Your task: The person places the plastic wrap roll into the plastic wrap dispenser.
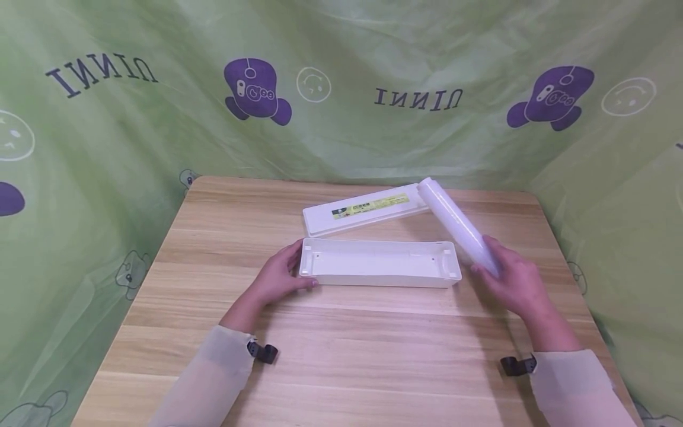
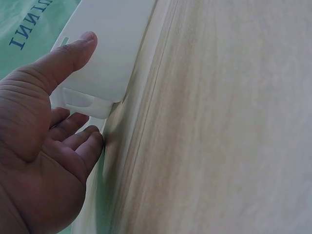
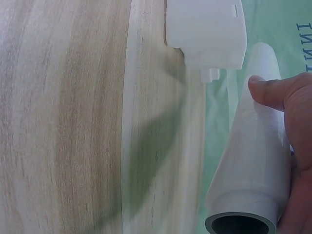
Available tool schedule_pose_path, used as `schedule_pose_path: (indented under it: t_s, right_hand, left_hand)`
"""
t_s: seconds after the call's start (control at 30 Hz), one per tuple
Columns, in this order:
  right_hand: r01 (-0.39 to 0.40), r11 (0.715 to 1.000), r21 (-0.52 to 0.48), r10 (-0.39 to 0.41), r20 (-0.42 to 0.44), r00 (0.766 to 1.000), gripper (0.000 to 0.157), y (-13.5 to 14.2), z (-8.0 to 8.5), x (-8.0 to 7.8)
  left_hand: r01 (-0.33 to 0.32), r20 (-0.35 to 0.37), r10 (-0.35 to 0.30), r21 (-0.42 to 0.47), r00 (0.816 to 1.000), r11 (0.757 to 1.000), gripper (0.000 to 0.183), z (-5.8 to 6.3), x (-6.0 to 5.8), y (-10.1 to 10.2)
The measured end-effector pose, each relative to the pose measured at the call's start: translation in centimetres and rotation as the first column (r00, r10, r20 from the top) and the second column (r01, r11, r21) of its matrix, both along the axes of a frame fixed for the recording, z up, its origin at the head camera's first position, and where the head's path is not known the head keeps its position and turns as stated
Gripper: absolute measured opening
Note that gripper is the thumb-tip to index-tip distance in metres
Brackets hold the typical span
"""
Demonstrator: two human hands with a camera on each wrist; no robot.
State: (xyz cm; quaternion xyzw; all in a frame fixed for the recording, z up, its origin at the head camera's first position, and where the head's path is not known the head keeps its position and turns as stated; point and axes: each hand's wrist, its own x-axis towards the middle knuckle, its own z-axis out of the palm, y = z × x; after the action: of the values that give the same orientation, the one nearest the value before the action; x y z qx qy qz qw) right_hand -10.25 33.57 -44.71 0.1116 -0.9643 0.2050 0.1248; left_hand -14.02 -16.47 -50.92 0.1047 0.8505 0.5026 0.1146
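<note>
A long white box (image 1: 381,280), its top off, lies across the middle of the table with its hollow inside facing up. My left hand (image 1: 278,276) grips its left end, the thumb on the near wall and the fingers round the far corner; the left wrist view shows the thumb over the box's side (image 2: 109,53). In my right hand (image 1: 514,279) is a roll of clear plastic film (image 1: 459,228), held by its near end and slanting up to the left beside the box. The right wrist view shows the roll's hollow core (image 3: 241,224).
Behind the box lies a white lid (image 1: 320,220) with a yellow-green label (image 1: 370,206), its right end close to the roll's far tip. The wooden table (image 1: 373,356) ends at a green printed curtain (image 1: 363,142) at the back and sides.
</note>
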Motion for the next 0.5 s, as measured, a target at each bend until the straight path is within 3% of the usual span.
schedule_pose_path:
  t_s: [0.5]
  right_hand:
    - [-0.014, 1.0, -0.006, 0.014, -0.001, 1.0, 0.071, -0.63, 0.13, -0.28]
  left_hand:
    - [-0.001, 0.006, 0.001, 0.026, 1.0, 1.0, 0.114, 0.0, 0.09, 0.0]
